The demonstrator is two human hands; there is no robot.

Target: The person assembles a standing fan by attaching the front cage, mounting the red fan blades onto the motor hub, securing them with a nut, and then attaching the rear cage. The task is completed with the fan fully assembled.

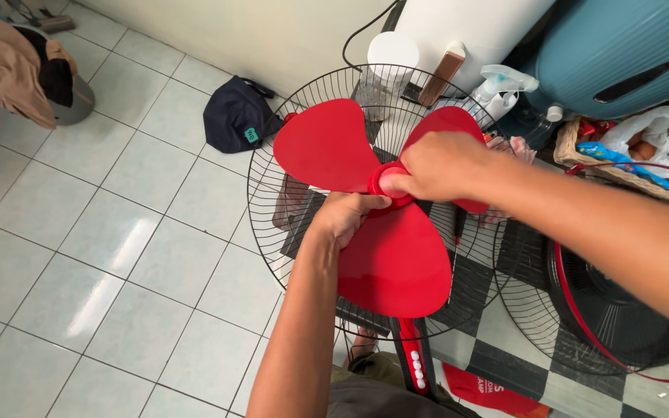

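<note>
Here the red three-bladed fan blade [381,201] sits on the motor shaft inside the black wire rear guard [272,193], above the tiled floor [79,255]. The right hand [443,164] has its grip clamped on the red hub cap [385,182]; the left hand [346,217] grips the hub from below. Judging by this, the cap is being turned; next, the blade needs steadying against that twist.
</note>
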